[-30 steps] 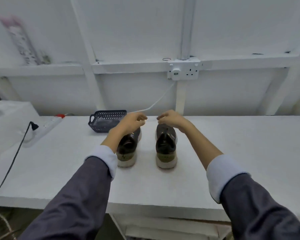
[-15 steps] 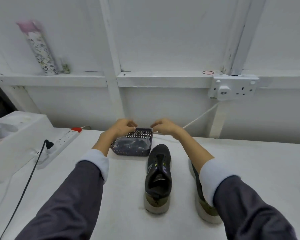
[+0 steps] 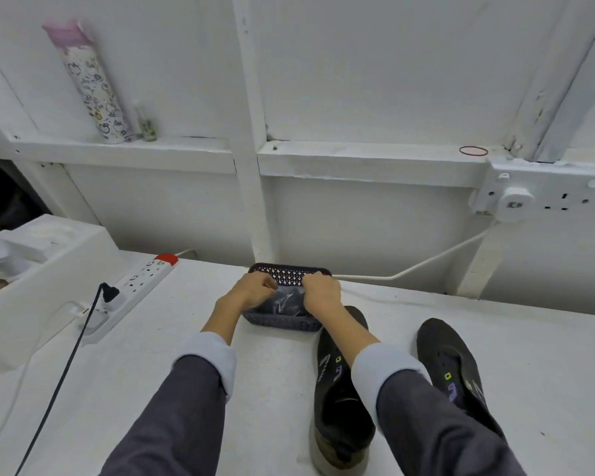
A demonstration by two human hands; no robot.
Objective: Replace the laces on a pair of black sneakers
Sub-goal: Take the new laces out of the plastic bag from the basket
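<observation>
L hand (image 3: 253,293) + R hand (image 3: 320,295) in basket (image 3: 282,325), each grip looks to pinch clear packet (image 3: 284,302). Sneakers (image 3: 335,403) sit near-right of it, toes away; R hand closer.

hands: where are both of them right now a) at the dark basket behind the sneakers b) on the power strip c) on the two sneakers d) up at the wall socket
a: the left hand and the right hand are both in the dark basket, fingers curled on the clear packet inside it, and neither hand is on the sneakers.
</observation>
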